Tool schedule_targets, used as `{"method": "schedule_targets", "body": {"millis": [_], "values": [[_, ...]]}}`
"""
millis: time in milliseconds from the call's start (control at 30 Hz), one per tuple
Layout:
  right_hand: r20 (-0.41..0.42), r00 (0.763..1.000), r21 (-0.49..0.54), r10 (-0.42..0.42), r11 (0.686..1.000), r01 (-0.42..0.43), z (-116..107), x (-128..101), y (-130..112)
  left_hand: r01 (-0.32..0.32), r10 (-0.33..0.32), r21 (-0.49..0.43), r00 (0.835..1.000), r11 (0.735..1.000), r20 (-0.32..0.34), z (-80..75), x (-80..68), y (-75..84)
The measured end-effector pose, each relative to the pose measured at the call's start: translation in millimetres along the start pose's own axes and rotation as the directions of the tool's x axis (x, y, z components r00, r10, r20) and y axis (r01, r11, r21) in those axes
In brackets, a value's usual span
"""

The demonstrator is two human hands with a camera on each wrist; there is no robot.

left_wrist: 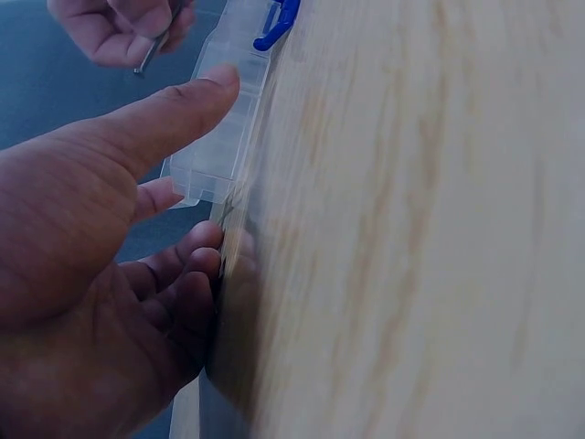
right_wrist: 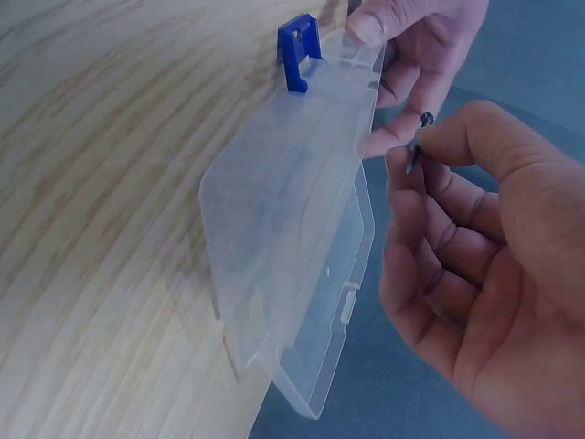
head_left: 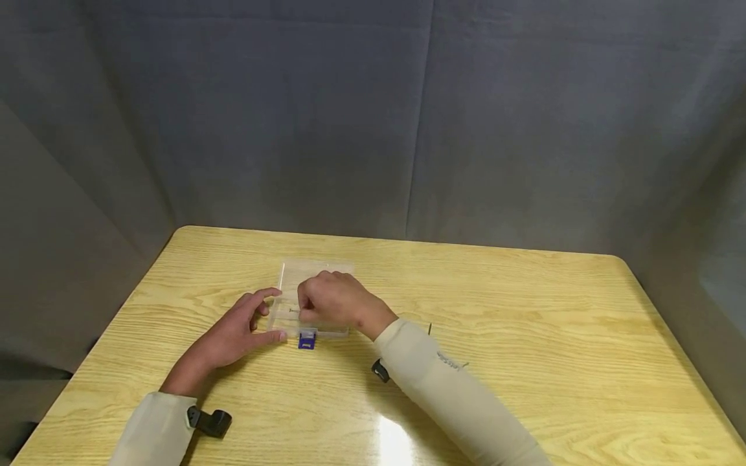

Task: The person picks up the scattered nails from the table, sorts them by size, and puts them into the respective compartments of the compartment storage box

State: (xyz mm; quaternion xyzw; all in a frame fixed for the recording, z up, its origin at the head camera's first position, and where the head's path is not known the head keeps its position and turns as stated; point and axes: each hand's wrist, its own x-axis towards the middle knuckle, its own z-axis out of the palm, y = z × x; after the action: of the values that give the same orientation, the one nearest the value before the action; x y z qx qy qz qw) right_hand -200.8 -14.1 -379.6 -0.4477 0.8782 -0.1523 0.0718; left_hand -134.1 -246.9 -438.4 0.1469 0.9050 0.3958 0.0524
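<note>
A clear plastic box [head_left: 285, 317] with its lid [head_left: 300, 266] folded back lies on the table, a blue latch [head_left: 306, 340] at its front. My left hand [head_left: 236, 333] is at the box's left side. Its thumb [right_wrist: 368, 29] touches the front corner and its index finger reaches the side; the other fingers are bent near the tabletop. Over the box, my right hand [head_left: 335, 299] pinches a small metal screw [right_wrist: 419, 144] between thumb and index finger. In the head view the right hand hides part of the box's inside.
Several small metal pieces [head_left: 449, 361] lie in a row beside the right forearm. A thin dark piece [head_left: 430, 329] lies a little behind them. The wooden table [head_left: 553, 336] extends to the right, and a grey curtain [head_left: 291, 129] hangs behind it.
</note>
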Motion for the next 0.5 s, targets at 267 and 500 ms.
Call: {"method": "schedule_targets", "body": {"millis": [267,500], "values": [[0.014,1.0,0.015,-0.017,1.0,0.016,5,10,-10,-0.01,0.01,-0.007,1.0,1.0,0.001,0.7,-1.6,-4.3],[0.02,1.0,0.04,-0.013,0.999,0.012,6,11,-11,-0.032,0.032,-0.003,0.999,0.999,0.016,1.9,0.2,-4.8]]}}
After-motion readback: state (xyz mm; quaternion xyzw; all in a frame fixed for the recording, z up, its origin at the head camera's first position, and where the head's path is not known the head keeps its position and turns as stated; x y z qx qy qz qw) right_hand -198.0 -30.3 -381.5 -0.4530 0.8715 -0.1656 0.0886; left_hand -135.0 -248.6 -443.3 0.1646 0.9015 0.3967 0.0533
